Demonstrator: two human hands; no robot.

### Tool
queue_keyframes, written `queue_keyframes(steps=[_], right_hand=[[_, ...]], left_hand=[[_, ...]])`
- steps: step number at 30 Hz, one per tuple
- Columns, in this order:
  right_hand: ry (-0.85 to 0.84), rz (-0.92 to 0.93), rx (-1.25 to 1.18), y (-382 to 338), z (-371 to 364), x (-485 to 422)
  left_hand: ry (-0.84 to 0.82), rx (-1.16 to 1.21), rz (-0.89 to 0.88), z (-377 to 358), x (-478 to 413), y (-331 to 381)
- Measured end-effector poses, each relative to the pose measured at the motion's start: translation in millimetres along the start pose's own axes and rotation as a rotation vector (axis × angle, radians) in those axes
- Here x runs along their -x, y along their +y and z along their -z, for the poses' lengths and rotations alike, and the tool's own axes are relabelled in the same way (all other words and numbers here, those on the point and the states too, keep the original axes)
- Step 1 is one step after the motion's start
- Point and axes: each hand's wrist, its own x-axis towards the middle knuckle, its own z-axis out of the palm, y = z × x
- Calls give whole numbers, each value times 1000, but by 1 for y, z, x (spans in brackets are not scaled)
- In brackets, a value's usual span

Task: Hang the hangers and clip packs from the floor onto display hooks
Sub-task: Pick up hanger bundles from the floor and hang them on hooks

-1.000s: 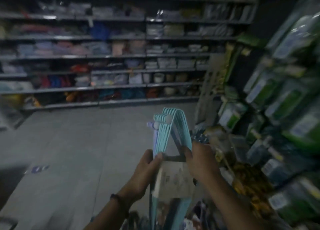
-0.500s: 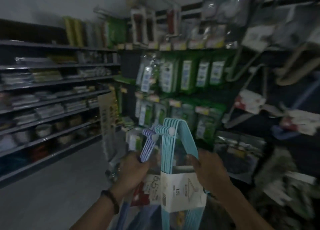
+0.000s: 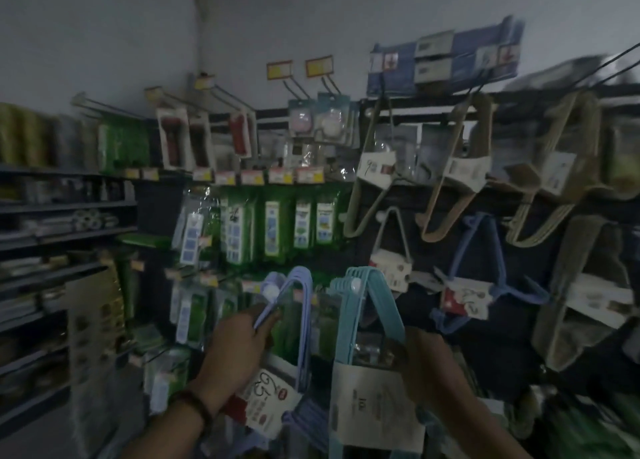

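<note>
Display behind: left fingers pinch lilac hangers, right fingers teal hangers.

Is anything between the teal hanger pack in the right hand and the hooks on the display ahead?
No loose obstacle shows. The right hand holds the teal hanger pack in open air before the display, but the nearest hooks already carry a pale hanger pack and a blue hanger pack.

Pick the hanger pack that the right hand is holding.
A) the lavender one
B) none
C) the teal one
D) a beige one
C: the right hand grips the teal hanger pack by its side, while the left hand holds the lavender hanger pack.
</note>
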Motion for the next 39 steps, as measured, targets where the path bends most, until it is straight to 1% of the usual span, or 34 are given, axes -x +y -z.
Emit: queue_keyframes(steps=[3, 5, 7, 10, 12, 14, 16, 19, 23, 25, 29, 31, 35, 39], right_hand=[[81, 57, -13, 14, 21, -43], [159, 109, -11, 24, 34, -75], [198, 129, 21, 32, 46, -108], [263, 143, 99, 42, 56, -148], [293, 173, 141, 46, 55, -167], [295, 199, 209, 50, 51, -181], [324, 188, 245, 55, 51, -192], [362, 144, 215, 55, 51, -200], [360, 74, 165, 46, 48, -204], [366, 77, 177, 46, 44, -200], [400, 78, 247, 46, 38, -193], [414, 78, 218, 44, 35, -194], [429, 48, 213, 47, 29, -194], [400, 80, 206, 61, 20, -194]], left_hand=[[-33, -60, -111, -8, -36, 23], [-105, -129, -178, -13, -62, 39], [-188, -180, -246, -21, -88, 57], [-293, -145, -301, -37, -121, 84], [-327, -138, -317, -49, -139, 96], [-335, -110, -312, -60, -155, 102], [-336, -70, -293, -72, -167, 101], [-321, -50, -270, -86, -180, 97], [-281, -32, -233, -97, -193, 93], [-249, -15, -219, -102, -197, 89], [-222, 37, -259, -113, -198, 90], [-220, 57, -257, -119, -198, 90], [-277, 89, -231, -132, -199, 82], [-306, 56, -318, -141, -196, 89]])
